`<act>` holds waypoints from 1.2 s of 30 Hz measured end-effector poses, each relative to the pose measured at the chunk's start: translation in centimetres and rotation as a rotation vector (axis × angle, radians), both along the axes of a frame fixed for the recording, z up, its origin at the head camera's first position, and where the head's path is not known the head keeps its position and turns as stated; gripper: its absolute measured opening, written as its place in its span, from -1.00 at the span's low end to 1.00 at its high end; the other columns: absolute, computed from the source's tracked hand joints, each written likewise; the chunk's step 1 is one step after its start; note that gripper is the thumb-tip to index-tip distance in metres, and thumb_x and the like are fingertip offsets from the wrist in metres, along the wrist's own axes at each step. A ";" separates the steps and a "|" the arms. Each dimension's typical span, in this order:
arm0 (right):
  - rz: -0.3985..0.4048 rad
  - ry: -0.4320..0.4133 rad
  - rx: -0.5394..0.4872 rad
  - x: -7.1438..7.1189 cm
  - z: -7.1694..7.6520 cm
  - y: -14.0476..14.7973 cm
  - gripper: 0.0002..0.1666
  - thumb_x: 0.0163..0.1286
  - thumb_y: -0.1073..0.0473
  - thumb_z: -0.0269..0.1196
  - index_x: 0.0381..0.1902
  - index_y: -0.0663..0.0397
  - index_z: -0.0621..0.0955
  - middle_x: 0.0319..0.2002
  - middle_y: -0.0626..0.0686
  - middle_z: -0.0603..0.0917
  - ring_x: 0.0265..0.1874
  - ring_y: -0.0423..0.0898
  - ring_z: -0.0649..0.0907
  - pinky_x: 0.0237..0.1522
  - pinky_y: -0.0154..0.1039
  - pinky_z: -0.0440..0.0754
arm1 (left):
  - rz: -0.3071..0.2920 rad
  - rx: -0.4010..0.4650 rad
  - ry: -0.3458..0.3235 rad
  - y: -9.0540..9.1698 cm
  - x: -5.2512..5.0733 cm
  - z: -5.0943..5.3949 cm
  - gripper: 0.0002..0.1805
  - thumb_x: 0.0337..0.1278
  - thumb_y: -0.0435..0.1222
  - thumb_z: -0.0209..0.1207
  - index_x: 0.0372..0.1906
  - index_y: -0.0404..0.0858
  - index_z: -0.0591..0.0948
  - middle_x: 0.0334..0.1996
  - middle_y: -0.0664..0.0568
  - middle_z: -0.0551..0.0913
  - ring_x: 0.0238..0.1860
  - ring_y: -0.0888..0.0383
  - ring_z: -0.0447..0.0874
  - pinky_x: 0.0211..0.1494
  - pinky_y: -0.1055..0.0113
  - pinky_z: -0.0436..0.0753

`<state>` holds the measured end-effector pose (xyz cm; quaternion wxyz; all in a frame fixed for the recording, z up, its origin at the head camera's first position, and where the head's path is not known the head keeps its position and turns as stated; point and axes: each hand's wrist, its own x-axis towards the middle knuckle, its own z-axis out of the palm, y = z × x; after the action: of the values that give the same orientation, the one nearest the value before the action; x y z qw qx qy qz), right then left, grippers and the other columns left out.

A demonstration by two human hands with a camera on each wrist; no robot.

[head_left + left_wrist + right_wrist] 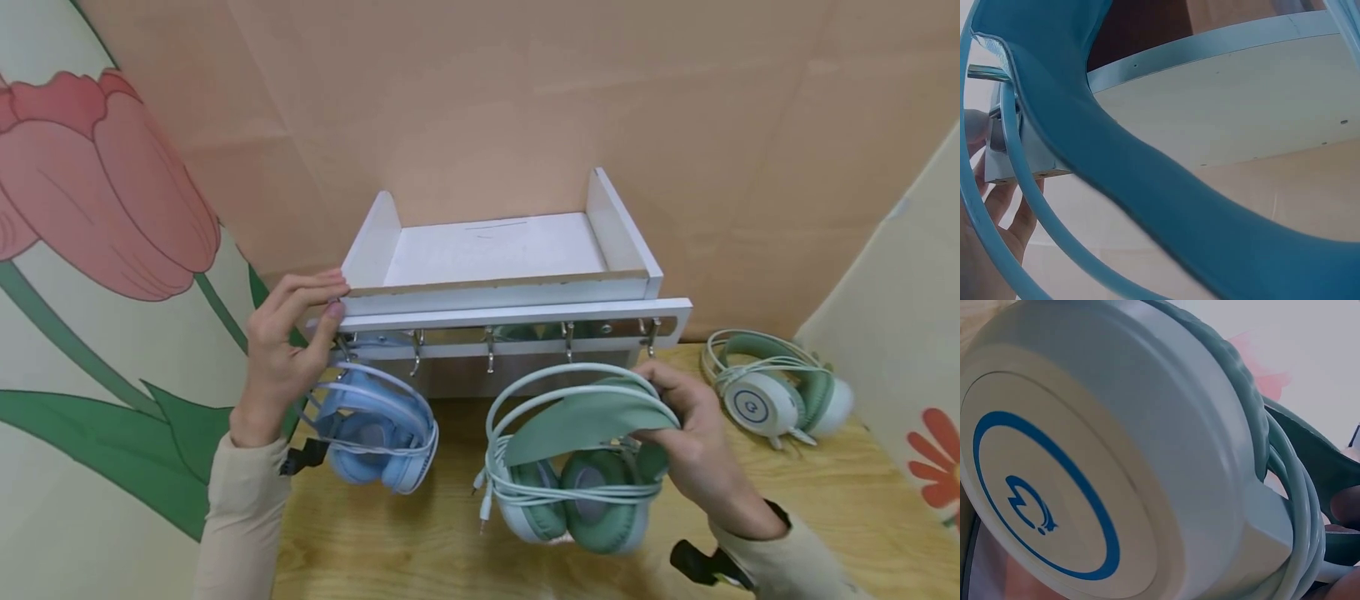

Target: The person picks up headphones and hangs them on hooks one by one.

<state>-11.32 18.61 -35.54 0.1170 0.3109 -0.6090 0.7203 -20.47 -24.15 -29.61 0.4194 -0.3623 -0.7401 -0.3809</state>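
Observation:
Blue headphones (382, 433) hang from the leftmost hook of a white rack (510, 315); their blue headband (1147, 181) crosses the left wrist view. My left hand (288, 342) holds the rack's left end, fingers on top and thumb at the front. With my right hand (693, 442) I grip the headband of green-and-white headphones (592, 492), held below and in front of the rack's right half, their cable wound round the ear cups. One white ear cup (1066, 469) with a blue ring fills much of the right wrist view.
Another green-and-white pair of headphones (772, 392) lies on the wooden table (862, 500) at the right. Several metal hooks (491, 350) line the rack's front. Behind is a wall covered in brown paper (480, 108); painted side walls stand left and right.

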 end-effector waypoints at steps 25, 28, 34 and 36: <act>-0.083 -0.049 0.113 -0.2 -0.1 -1.6 -0.56 0.08 0.75 0.14 -0.19 0.25 0.61 -0.36 -0.07 0.75 -0.39 -0.23 0.70 -0.39 -0.31 0.71 | 0.006 0.002 0.009 0.0 0.1 0.0 -0.80 0.34 -0.51 0.28 -0.01 -0.43 0.80 -0.01 -0.30 0.77 0.25 -0.06 0.73 0.45 0.19 0.68; -0.100 -0.052 0.098 -0.2 -0.3 -1.9 -0.54 0.05 0.76 0.13 -0.19 0.26 0.61 -0.36 -0.06 0.75 -0.40 -0.23 0.68 -0.39 -0.32 0.70 | -0.002 0.006 0.009 0.0 0.1 -0.1 -0.80 0.33 -0.52 0.28 -0.02 -0.43 0.80 -0.01 -0.31 0.77 0.25 -0.07 0.74 0.45 0.17 0.68; -0.128 -0.040 0.043 -0.5 -0.7 -2.5 -0.56 0.02 0.78 0.15 -0.19 0.34 0.60 -0.37 -0.03 0.72 -0.40 -0.21 0.66 -0.39 -0.33 0.69 | -0.005 0.006 0.003 0.0 0.0 -0.1 -0.78 0.31 -0.54 0.28 -0.01 -0.43 0.79 0.00 -0.29 0.77 0.25 -0.08 0.73 0.46 0.17 0.68; -0.132 -0.039 0.037 -0.6 -0.9 -2.6 -0.56 0.02 0.79 0.15 -0.20 0.35 0.60 -0.38 -0.03 0.72 -0.41 -0.21 0.66 -0.40 -0.34 0.69 | -0.005 0.009 0.003 0.0 -0.1 -0.1 -0.78 0.30 -0.54 0.28 -0.01 -0.43 0.80 0.00 -0.29 0.77 0.25 -0.08 0.74 0.46 0.17 0.68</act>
<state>-11.96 15.96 -36.42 0.1466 0.2579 -0.6437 0.7054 -20.52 -24.17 -29.75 0.4212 -0.3629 -0.7369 -0.3846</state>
